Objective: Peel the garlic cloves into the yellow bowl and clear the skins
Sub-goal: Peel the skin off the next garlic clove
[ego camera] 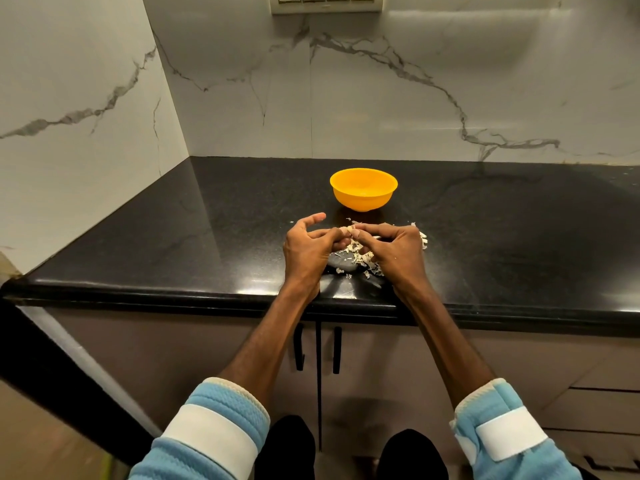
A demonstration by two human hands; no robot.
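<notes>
A yellow bowl point(363, 190) stands on the black countertop point(173, 237), just beyond my hands. My left hand point(308, 247) and my right hand point(394, 247) meet above the counter and both pinch a small pale garlic clove point(349, 231) between their fingertips. A heap of papery garlic skins point(362, 258) lies on the counter under and between the hands, with more bits by the right hand. I cannot see what lies inside the bowl.
White marble walls close the counter at the back and left, forming a corner. The counter's front edge point(207, 292) runs just below my wrists. Cabinet doors with black handles point(336, 349) sit under it. A switch panel point(325, 3) is high on the back wall.
</notes>
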